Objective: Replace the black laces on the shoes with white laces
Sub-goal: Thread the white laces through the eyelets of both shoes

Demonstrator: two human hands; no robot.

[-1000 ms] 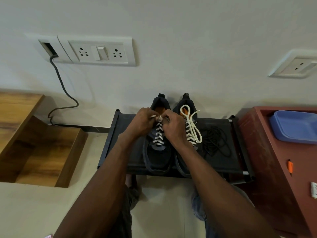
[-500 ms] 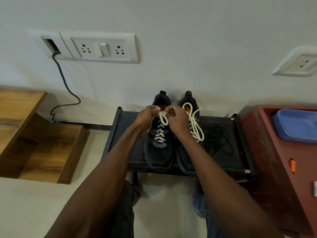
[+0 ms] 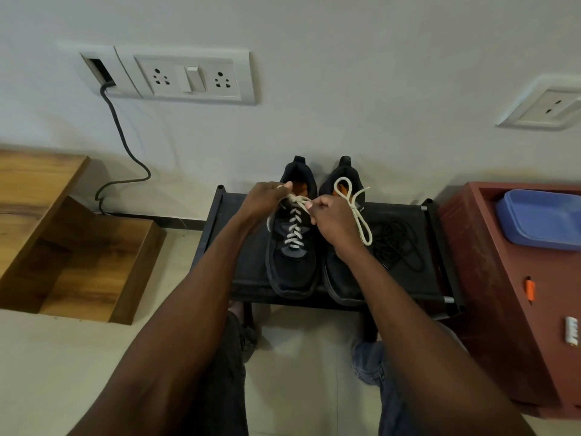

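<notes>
Two black shoes stand side by side on a low black rack [image 3: 248, 272], toes toward me. The left shoe [image 3: 294, 265] carries a white lace [image 3: 295, 229] crossed up its front. My left hand [image 3: 264, 201] and my right hand [image 3: 330, 220] each pinch a part of this lace at the top of the shoe, the hands a little apart. The right shoe [image 3: 341, 278] has its white lace tied in a bow [image 3: 355, 209] with long loops. The removed black laces [image 3: 397, 243] lie in a loose heap on the rack, to the right of the shoes.
A dark red cabinet [image 3: 503, 294] with a blue tray [image 3: 540, 218] stands to the right of the rack. Wooden steps [image 3: 78, 256] are at the left. The wall behind holds socket plates [image 3: 191, 77] and a hanging black cable [image 3: 122, 146]. My knees are below the rack.
My hands have drawn apart at the top of the left shoe, pulling the white lace ends outward. The camera has shifted slightly.
</notes>
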